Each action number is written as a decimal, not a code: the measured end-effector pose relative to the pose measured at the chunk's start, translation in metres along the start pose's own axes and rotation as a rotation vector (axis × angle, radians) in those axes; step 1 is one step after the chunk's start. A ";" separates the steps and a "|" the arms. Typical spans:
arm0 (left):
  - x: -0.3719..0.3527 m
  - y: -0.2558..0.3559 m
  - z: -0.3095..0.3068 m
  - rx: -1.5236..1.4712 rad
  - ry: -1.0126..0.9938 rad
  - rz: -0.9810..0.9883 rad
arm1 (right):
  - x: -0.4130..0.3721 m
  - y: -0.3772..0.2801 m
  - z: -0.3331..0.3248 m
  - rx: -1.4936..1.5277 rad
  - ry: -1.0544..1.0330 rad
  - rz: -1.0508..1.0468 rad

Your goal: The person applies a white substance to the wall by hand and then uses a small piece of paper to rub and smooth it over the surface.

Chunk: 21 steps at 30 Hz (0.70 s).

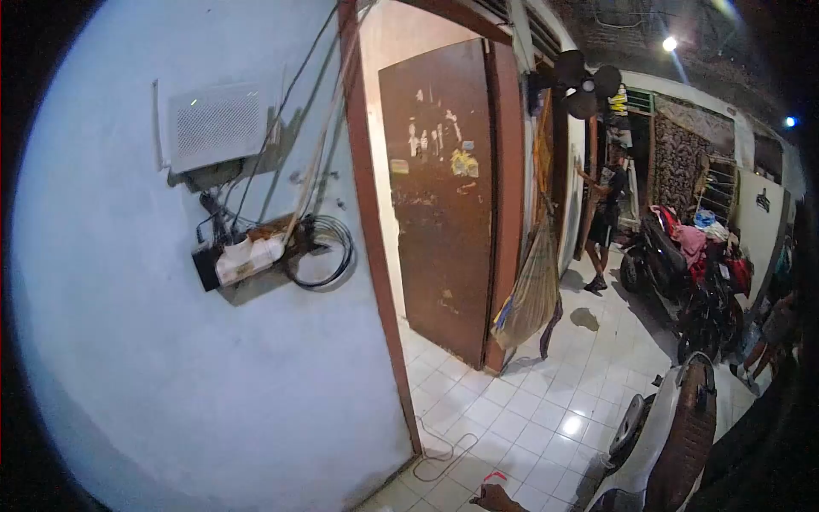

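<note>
My right hand (496, 500) shows at the bottom edge, only partly in frame, with its fingers curled closed. At its fingertips is a small red-edged object (495, 476), pale in the middle, too small to name; it looks held. White floor tiles (536, 437) lie beneath that hand. A thin pale cord (444, 461) trails over the floor to its left. My left hand is out of view.
A motor scooter (682, 435) stands close on the right; a motorcycle (665, 256) bears clothes (689, 243) farther back. A brown door (439, 205) stands ajar beside a hanging bag (526, 294). A person (607, 209) stands beyond. A router (217, 125) hangs on the wall.
</note>
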State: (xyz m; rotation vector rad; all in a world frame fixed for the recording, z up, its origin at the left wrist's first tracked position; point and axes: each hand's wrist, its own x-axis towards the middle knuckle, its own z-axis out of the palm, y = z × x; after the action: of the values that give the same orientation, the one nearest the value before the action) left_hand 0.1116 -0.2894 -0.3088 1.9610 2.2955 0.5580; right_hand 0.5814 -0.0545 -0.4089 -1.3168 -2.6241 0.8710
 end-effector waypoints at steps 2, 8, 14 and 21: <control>-0.019 0.007 0.022 -0.093 -0.031 -0.035 | 0.001 -0.023 0.003 -0.025 -0.046 -0.098; -0.039 0.044 0.089 -0.356 -0.152 -0.009 | -0.023 -0.062 0.042 0.147 0.143 -0.388; -0.095 0.064 0.149 -0.471 -0.194 0.097 | -0.074 -0.122 -0.030 0.211 -0.207 -0.071; -0.113 0.066 0.162 -0.569 -0.054 0.186 | -0.095 -0.105 -0.058 0.184 -0.090 -0.208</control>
State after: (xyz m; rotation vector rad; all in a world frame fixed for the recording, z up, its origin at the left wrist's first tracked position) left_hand 0.2400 -0.3539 -0.4587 1.8650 1.6725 1.0226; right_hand 0.5840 -0.1499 -0.2887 -0.9630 -2.6102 1.1278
